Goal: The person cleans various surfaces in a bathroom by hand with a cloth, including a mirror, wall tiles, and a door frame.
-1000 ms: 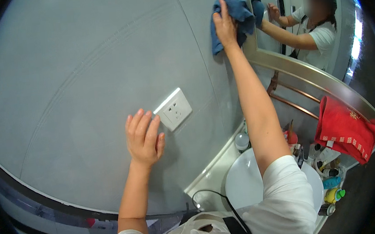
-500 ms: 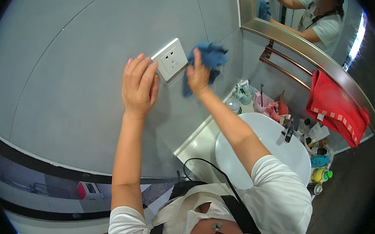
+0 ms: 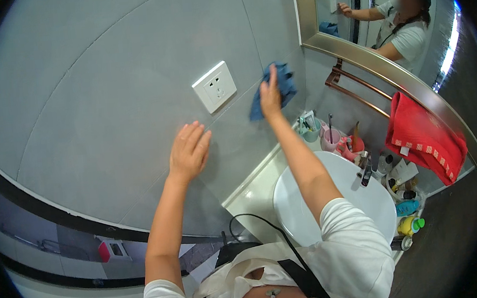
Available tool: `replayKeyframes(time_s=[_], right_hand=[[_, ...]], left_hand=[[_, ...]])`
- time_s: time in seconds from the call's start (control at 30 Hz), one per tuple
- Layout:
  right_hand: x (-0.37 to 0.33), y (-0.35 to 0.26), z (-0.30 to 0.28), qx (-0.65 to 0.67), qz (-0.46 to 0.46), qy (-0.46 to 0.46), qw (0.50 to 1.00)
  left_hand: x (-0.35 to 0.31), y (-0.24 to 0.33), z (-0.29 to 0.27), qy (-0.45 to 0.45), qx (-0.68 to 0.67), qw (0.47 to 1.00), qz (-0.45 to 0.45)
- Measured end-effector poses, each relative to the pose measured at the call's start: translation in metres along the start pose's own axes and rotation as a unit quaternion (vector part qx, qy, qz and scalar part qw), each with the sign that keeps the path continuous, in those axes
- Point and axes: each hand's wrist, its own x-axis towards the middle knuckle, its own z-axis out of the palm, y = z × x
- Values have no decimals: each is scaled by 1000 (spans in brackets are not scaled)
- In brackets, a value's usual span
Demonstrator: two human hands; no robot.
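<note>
Nearest the camera, at the lower edge, the person's white shirt and a dark strap fill the view, and both bare forearms rise from there toward the grey tiled wall (image 3: 106,103). Just beyond the shirt sits a round white sink (image 3: 310,199) on a pale counter, with a dark cable looping across its near side.

Higher up, the left hand (image 3: 189,151) lies flat on the wall, fingers spread and straight, holding nothing. It rests below and left of a white wall socket (image 3: 214,87), close to it but not touching.

Farther right, the right hand (image 3: 269,95) presses a blue cloth (image 3: 283,85) against the wall. Its fingers are stretched out flat over the cloth rather than curled around it; the cloth shows above, to the right and below the hand, bunched in folds, and the part under the palm is hidden.

Past the sink, cups with toothbrushes (image 3: 310,126) and small bottles crowd the counter's back edge, too small to sort out. A red towel (image 3: 423,137) hangs from a copper rail (image 3: 357,92). A framed mirror (image 3: 366,60) is cut off by the picture's rim.
</note>
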Motion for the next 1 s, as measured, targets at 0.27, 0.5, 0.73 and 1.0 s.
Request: replayKeyframes(time_s=[0.27, 0.5, 0.73, 1.0], right_hand=[[90, 87, -45, -41, 217, 182, 958], [36, 18, 1, -117, -3, 153, 981], [-93, -88, 61, -150, -67, -10, 986], [-215, -152, 109, -133, -277, -287, 907]], left_hand=[[3, 6, 2, -11, -9, 1000, 13], [0, 4, 6, -12, -17, 1000, 15], [-10, 11, -13, 28, -98, 994, -44], [-110, 26, -101, 172, -41, 970, -164]])
